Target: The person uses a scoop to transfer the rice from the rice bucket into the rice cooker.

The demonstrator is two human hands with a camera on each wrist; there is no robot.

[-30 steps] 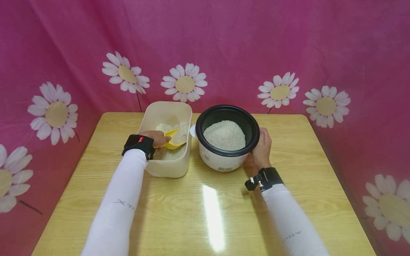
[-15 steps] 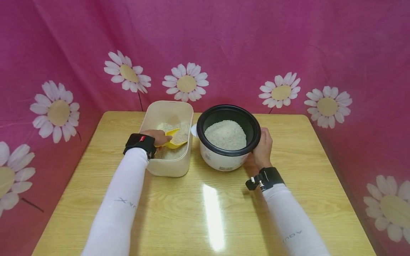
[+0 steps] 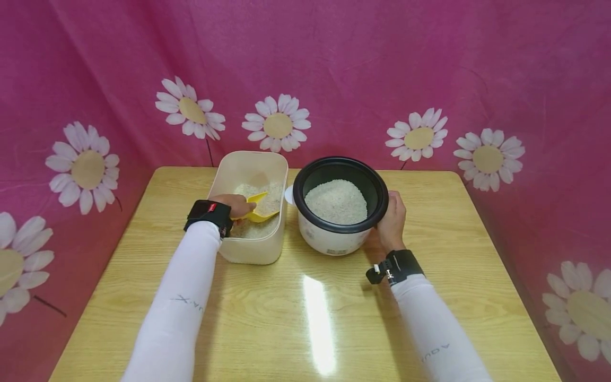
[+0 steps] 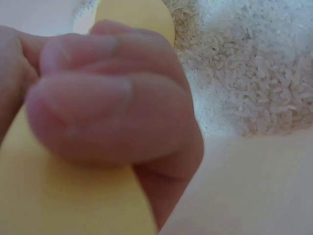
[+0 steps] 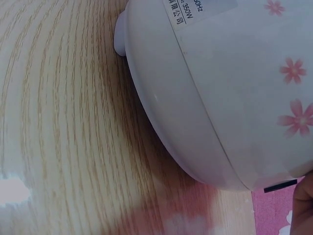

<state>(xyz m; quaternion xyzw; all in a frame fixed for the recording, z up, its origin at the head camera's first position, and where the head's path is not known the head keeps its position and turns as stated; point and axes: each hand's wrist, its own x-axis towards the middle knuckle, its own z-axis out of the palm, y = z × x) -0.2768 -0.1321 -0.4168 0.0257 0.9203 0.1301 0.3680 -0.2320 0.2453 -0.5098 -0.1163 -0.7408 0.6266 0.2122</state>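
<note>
In the head view my left hand [image 3: 235, 204] reaches into a cream rice bin [image 3: 252, 252] and grips a yellow scoop [image 3: 261, 216]. Its fingers curl round the yellow handle [image 4: 73, 196] in the left wrist view, beside loose rice [image 4: 259, 63]. To the right of the bin stands a white rice cooker [image 3: 324, 243], lid off, with a heap of rice [image 3: 336, 201] inside its dark pot. My right hand [image 3: 393, 223] holds the cooker at its right side, its fingertips partly hidden. Pink flowers decorate the cooker's wall [image 5: 234, 88] in the right wrist view.
Both vessels stand near the back edge of a wooden table [image 3: 267, 318]. A pink curtain [image 3: 343, 69] with white daisies surrounds the table at the back and sides. The cooker's left side handle [image 3: 288, 195] sits close to the bin.
The view shifts very slightly between the first frame and the later ones. Both hands, the scoop and the cooker keep their places.
</note>
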